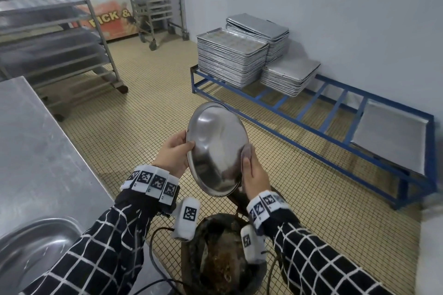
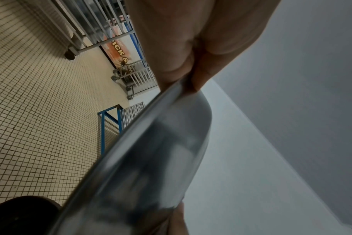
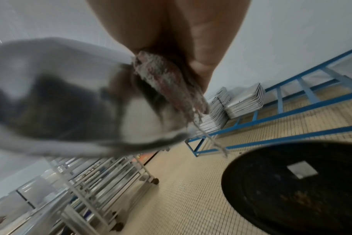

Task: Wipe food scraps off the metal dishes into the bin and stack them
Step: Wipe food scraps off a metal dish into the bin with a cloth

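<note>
A round metal dish is held tilted on edge above the dark bin, its shiny inside facing me. My left hand grips its left rim, thumb on the inside; the left wrist view shows the dish pinched at the rim. My right hand presses a dirty greyish-pink cloth against the dish's right side. In the right wrist view the cloth sits under my fingers against the blurred dish, with the bin below.
A steel table with another metal dish stands at left. Wheeled tray racks stand behind it. A blue floor frame along the wall bears stacks of baking trays. Cables run beside the bin.
</note>
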`<action>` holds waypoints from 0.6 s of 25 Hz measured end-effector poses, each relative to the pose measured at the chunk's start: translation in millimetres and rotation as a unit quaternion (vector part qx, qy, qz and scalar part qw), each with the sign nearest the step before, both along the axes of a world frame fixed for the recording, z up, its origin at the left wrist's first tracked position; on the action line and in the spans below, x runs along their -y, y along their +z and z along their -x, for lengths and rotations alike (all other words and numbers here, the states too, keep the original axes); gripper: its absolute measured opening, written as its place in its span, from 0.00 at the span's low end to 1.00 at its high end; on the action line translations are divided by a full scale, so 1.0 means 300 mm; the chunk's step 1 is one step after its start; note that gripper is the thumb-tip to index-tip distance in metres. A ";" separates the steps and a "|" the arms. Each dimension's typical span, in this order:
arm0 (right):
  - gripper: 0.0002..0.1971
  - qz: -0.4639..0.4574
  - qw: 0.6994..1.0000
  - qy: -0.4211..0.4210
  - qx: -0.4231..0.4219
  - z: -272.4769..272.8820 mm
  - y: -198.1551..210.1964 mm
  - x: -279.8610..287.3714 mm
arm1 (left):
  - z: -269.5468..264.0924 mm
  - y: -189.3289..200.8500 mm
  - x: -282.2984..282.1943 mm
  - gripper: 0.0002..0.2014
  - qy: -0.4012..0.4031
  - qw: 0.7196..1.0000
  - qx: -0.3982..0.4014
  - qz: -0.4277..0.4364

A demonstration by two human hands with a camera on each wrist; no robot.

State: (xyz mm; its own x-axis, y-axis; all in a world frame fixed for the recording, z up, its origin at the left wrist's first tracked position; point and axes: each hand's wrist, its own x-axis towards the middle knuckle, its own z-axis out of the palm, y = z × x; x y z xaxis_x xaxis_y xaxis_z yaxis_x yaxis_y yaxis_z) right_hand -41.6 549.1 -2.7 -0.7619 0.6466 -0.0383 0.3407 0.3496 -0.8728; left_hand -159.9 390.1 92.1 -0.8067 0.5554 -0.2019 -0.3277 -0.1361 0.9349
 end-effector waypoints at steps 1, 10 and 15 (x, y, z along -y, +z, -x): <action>0.34 -0.009 1.000 0.014 -0.026 -0.011 -0.009 0.032 | 0.005 -0.006 -0.003 0.11 0.004 1.000 0.002 0.000; 0.26 -0.225 0.967 0.066 -0.101 0.157 0.181 -0.008 | 0.023 -0.019 -0.019 0.09 -0.020 0.998 -0.049 0.035; 0.20 -0.177 0.980 -0.031 -0.084 0.057 0.153 -0.131 | 0.049 -0.013 -0.006 0.09 -0.067 0.967 -0.197 0.147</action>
